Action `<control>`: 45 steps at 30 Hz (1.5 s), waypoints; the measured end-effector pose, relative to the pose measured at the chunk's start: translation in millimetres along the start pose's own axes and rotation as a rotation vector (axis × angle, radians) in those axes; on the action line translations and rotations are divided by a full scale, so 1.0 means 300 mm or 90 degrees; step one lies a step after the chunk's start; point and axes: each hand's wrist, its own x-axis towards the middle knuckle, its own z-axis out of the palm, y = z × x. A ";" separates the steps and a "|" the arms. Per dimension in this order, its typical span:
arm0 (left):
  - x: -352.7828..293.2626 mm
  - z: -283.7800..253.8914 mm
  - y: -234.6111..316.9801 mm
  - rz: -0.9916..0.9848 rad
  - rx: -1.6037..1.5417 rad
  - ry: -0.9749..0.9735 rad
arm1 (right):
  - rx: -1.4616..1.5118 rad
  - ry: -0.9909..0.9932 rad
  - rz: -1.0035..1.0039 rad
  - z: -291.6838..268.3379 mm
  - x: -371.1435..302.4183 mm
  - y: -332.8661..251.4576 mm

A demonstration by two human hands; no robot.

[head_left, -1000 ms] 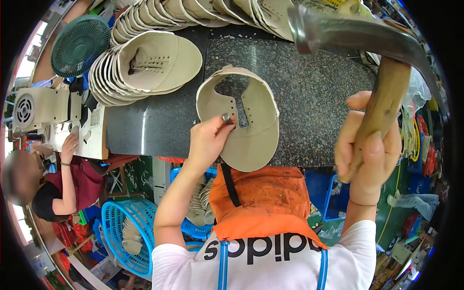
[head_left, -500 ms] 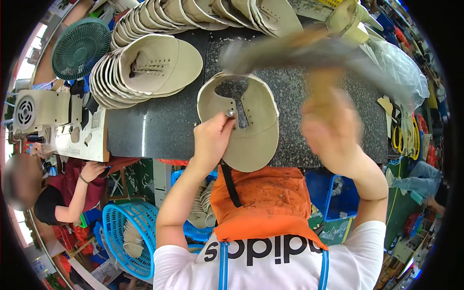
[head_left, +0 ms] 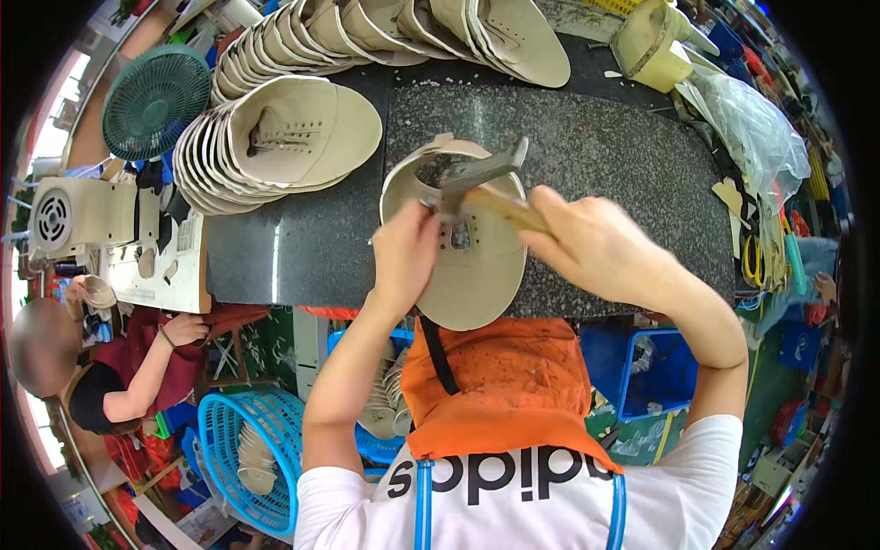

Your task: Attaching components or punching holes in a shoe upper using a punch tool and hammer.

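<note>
A beige shoe upper (head_left: 477, 280) lies on the dark speckled stone slab (head_left: 605, 147) in front of me, its toe toward me, with eyelet holes along the lacing opening. Over its left side my left hand (head_left: 406, 252) is closed round a short metal punch, which stands on the upper and is mostly hidden now. My right hand (head_left: 587, 238) grips the wooden handle of a hammer (head_left: 481, 174). The hammer's metal head is at the top of the punch, just beyond my left fingers; I cannot tell whether they touch.
Nested shoe uppers (head_left: 307, 133) stand at left, with more along the back. A green fan (head_left: 156, 101), a yellowish container (head_left: 649, 50) and a plastic bag (head_left: 747, 128) border the slab. Blue baskets (head_left: 243, 458) and a blue bin (head_left: 655, 376) sit below. Another person works at left.
My right hand has swung the blurred hammer down and to the left, onto the area of the punch. My left hand stays nearly in place on the upper.
</note>
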 end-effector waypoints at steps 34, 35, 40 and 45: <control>0.072 0.027 0.017 -0.073 -0.105 0.170 | -0.056 0.017 0.036 0.032 0.023 0.036; 0.063 0.026 0.007 -0.108 -0.156 0.182 | -0.065 0.014 0.062 0.066 0.005 0.049; 0.101 0.034 0.019 -0.202 -0.542 0.076 | -0.019 0.023 0.127 0.190 -0.046 0.121; 0.113 0.065 0.007 -0.177 -0.503 0.043 | 0.005 0.013 0.147 0.201 -0.053 0.125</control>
